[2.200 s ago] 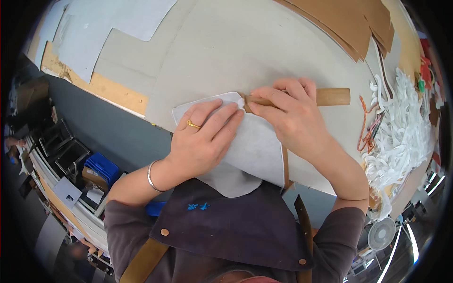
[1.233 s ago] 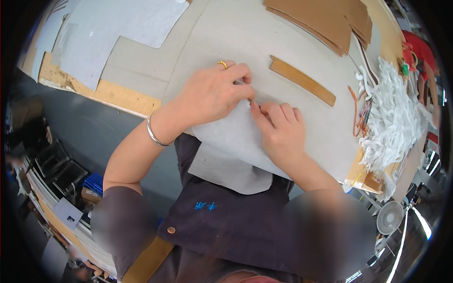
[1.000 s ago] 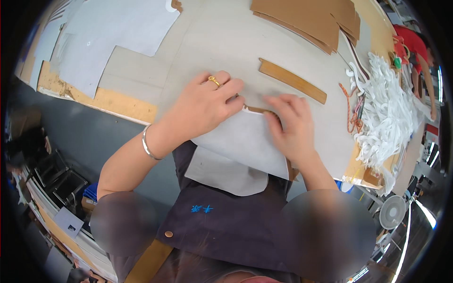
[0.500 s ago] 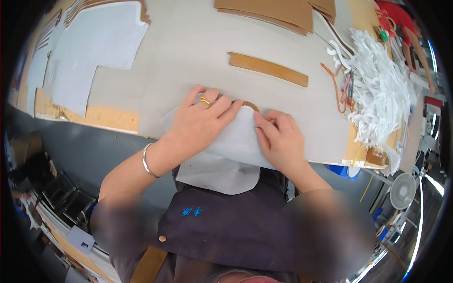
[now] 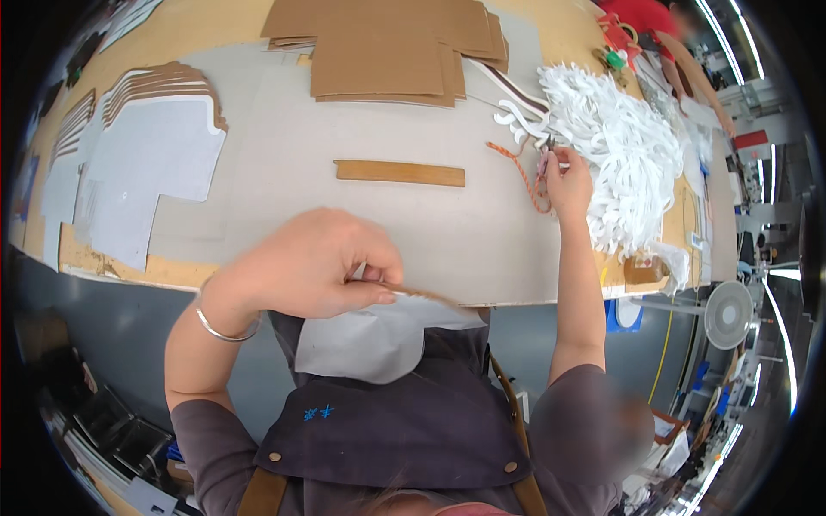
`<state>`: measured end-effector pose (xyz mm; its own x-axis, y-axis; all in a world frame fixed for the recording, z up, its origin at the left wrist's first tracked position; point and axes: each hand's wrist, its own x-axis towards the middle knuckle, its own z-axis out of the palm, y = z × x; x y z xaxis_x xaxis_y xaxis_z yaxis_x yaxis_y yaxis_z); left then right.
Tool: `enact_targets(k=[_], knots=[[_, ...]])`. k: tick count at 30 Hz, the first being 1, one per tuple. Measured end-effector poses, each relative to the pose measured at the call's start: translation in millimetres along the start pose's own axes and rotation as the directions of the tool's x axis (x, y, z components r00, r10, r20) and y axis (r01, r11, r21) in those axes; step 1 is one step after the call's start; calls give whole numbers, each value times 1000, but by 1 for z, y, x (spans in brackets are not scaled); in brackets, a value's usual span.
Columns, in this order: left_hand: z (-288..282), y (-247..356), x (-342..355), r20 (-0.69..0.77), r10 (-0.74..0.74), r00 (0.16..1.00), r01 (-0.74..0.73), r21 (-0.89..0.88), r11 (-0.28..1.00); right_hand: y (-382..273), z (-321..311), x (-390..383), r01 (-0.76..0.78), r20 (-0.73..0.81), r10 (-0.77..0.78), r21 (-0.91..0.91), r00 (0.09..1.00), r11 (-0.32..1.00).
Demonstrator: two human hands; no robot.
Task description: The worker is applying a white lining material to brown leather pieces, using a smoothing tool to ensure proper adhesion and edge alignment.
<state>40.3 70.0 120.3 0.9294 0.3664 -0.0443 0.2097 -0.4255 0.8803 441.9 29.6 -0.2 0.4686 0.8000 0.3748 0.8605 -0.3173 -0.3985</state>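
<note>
My left hand (image 5: 318, 267) pinches the brown edge of a floppy piece, white on its visible side (image 5: 361, 340), between thumb and fingers. That piece hangs over the table's front edge in front of my apron. Out at the right, my right hand (image 5: 570, 182) has its fingers closed on a small pinkish tool (image 5: 543, 162) beside the white strips; its exact kind is too small to make out. An orange cord (image 5: 521, 168) lies right by it. A flat wooden strip (image 5: 400, 173) rests on the table beyond my left hand.
Brown sheets (image 5: 379, 52) are stacked at the back. Fanned white pieces with brown edges (image 5: 163, 155) lie at the left. A heap of white strips (image 5: 615, 163) covers the right side. A fan (image 5: 728, 315) stands off the right corner. Another person's arm (image 5: 701, 86) reaches in at far right.
My right hand has left the white piece and moved right to the pinkish tool. My left hand has drawn the piece toward me, off the tabletop. The view has shifted too.
</note>
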Motion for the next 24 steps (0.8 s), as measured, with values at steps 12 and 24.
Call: enact_targets(k=[12, 24], knots=[[52, -43, -115, -773, -556, 306, -192, -622, 759, 43, 23, 34, -86, 254, 153, -259, 955, 962], [189, -77, -114, -396, -793, 463, -111, -914, 391, 64, -23, 79, -409, 129, 390, 356, 912, 840]])
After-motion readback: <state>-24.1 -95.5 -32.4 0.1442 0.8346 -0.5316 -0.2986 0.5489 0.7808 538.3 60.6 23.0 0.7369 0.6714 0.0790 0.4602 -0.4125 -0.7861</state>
